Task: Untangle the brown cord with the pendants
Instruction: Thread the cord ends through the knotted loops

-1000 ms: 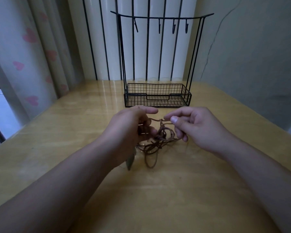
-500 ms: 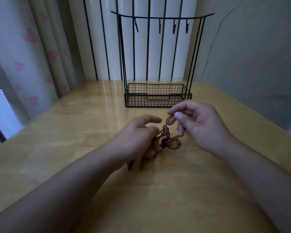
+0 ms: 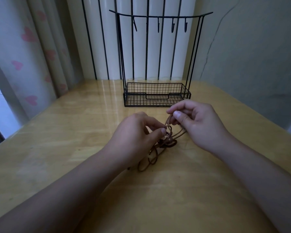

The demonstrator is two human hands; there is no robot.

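A tangled brown cord [image 3: 168, 142] lies in a knot of loops on the wooden table [image 3: 74, 132], between my two hands. My left hand [image 3: 138, 137] pinches a strand at the knot with thumb and forefinger. My right hand [image 3: 196, 123] pinches a loop of the same cord between thumb and forefinger and holds it raised above the knot. More loops trail toward me beside my left wrist. The pendants are hidden under my left hand or too dark to make out.
A black wire rack [image 3: 156, 95] with a mesh basket and a top bar of several hooks stands at the back of the table. Behind it are vertical bars and a curtain [image 3: 29, 52] with pink hearts. A grey wall is on the right.
My right hand has lifted its loop of cord higher and a little right. My left hand has shifted its pinch onto the knot, and the loops near me have spread out.
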